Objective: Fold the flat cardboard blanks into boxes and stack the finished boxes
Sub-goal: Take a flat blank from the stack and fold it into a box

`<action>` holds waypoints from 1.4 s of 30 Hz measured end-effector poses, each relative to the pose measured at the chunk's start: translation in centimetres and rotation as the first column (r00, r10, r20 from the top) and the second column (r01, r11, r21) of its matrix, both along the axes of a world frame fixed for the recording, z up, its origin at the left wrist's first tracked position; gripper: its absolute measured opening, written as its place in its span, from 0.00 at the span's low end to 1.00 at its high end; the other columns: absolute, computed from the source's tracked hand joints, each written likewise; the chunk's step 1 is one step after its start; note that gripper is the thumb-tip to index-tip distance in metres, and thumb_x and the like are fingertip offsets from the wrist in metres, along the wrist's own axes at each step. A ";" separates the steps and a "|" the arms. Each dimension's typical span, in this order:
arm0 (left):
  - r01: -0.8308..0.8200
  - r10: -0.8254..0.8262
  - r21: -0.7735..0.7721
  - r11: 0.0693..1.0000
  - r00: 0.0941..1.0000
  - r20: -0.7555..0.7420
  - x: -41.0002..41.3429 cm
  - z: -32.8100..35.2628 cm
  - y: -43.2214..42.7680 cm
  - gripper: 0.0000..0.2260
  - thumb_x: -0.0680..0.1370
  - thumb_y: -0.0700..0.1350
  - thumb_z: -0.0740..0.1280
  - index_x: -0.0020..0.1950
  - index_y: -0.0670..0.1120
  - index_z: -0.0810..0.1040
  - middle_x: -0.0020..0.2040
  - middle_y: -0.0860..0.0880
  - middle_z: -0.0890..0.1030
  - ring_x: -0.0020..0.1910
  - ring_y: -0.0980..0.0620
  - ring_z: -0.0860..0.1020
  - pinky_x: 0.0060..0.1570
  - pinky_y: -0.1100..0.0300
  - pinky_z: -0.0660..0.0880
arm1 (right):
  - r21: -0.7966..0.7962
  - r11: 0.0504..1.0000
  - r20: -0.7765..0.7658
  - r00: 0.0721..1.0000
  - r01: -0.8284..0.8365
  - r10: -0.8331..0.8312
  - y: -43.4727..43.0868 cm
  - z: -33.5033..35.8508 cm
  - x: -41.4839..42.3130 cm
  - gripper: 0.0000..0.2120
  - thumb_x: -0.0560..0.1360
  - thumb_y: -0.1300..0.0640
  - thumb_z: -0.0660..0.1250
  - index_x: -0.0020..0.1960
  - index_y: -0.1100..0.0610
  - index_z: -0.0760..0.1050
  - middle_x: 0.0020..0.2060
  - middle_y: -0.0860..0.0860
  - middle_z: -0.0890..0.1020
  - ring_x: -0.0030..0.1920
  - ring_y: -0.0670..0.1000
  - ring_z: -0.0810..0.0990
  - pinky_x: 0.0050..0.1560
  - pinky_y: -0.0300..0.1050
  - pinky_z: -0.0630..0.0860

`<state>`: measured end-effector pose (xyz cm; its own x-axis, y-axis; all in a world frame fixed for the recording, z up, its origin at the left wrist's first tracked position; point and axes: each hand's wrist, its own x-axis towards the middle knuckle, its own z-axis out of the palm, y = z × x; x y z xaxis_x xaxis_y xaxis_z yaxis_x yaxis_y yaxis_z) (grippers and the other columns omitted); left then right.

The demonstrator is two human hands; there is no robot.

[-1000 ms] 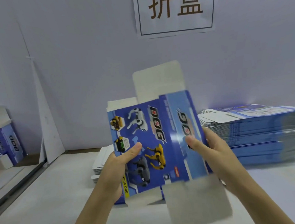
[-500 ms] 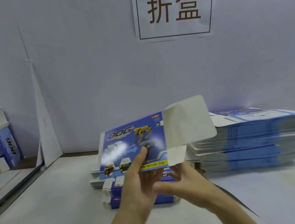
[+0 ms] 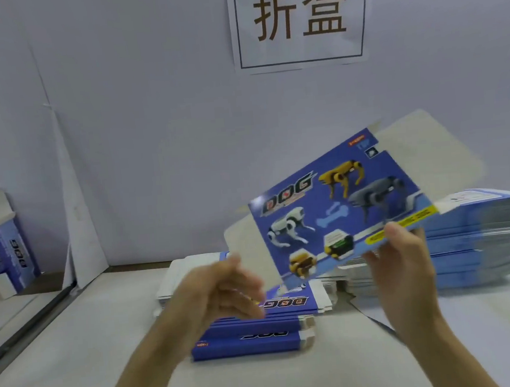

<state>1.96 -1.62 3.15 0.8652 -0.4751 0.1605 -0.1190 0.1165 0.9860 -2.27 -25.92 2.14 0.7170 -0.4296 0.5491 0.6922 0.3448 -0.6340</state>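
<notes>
Nearest, the left hand [image 3: 222,292] hangs blurred over the bench [image 3: 77,363], its grip released, fingers loosely curled round nothing. Under it lies a low pile of flattened blue cartons [image 3: 254,344] with "DOG" printed along their edges. The right hand [image 3: 405,266] has its grip pinched on the lower edge of the blank [image 3: 325,205], thumb on the printed face, holding it tilted in the air above that pile with grey flaps out at both ends. One pinch on one edge is a thin hold: I judge the sheet could swing, slip, or crease at the wrong line if the left hand meets it off-square. Its face reads "DOG" among robot dogs; the yellow strip is too blurred to read. Farther right sits a tall stack of blanks [image 3: 479,235], far left folded boxes [image 3: 8,242] marked "DOG", and on the wall a sign [image 3: 300,16] reads "折盒"
</notes>
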 end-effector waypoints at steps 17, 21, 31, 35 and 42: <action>0.092 -0.092 0.008 0.996 0.982 0.163 -3.0 0.4 -1.1 0.38 0.54 0.60 0.79 0.59 0.53 0.71 0.48 0.55 0.85 0.46 0.53 0.84 0.37 0.65 0.79 | -0.562 0.807 -0.185 0.979 -0.181 0.090 1.0 0.7 -1.5 0.36 0.64 0.45 0.68 0.72 0.49 0.69 0.61 0.51 0.81 0.60 0.54 0.81 0.54 0.48 0.80; -0.139 0.141 -0.026 0.990 0.957 0.255 -2.5 0.0 -2.9 0.37 0.54 0.53 0.82 0.58 0.55 0.69 0.46 0.58 0.84 0.43 0.58 0.84 0.34 0.69 0.77 | -0.484 0.822 -0.277 0.944 -0.299 0.180 1.4 0.3 -1.9 0.23 0.58 0.38 0.77 0.52 0.40 0.82 0.48 0.47 0.86 0.48 0.49 0.85 0.42 0.38 0.80; -0.081 0.128 -0.169 0.982 0.949 0.288 -3.8 0.4 -3.0 0.40 0.66 0.50 0.75 0.73 0.60 0.59 0.55 0.59 0.82 0.51 0.54 0.83 0.38 0.64 0.80 | -0.668 0.738 -0.162 0.987 -0.096 -0.018 1.3 1.5 -2.7 0.38 0.66 0.37 0.68 0.71 0.28 0.55 0.66 0.27 0.71 0.65 0.31 0.70 0.56 0.25 0.71; -0.078 0.137 -0.231 0.970 0.959 0.248 -3.6 0.4 -2.5 0.34 0.64 0.54 0.72 0.69 0.60 0.65 0.53 0.53 0.83 0.49 0.48 0.84 0.35 0.60 0.80 | -0.759 0.651 -0.054 0.996 0.002 -0.067 1.2 1.9 -3.2 0.40 0.70 0.41 0.67 0.75 0.31 0.49 0.69 0.24 0.63 0.65 0.26 0.65 0.52 0.18 0.66; -0.080 0.127 -0.191 0.978 0.961 0.245 -3.4 -0.4 -2.7 0.33 0.64 0.53 0.73 0.67 0.54 0.65 0.48 0.53 0.85 0.44 0.49 0.85 0.33 0.62 0.80 | -0.727 0.661 0.161 0.982 0.187 -0.101 1.3 2.5 -3.4 0.37 0.70 0.51 0.69 0.77 0.50 0.60 0.69 0.42 0.72 0.61 0.38 0.77 0.50 0.29 0.76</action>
<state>-1.48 -4.29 2.79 0.8274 -0.3288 0.4553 -0.3837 0.2610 0.8858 -5.69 -24.64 4.62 0.6056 0.0518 0.7941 0.7648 -0.3136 -0.5628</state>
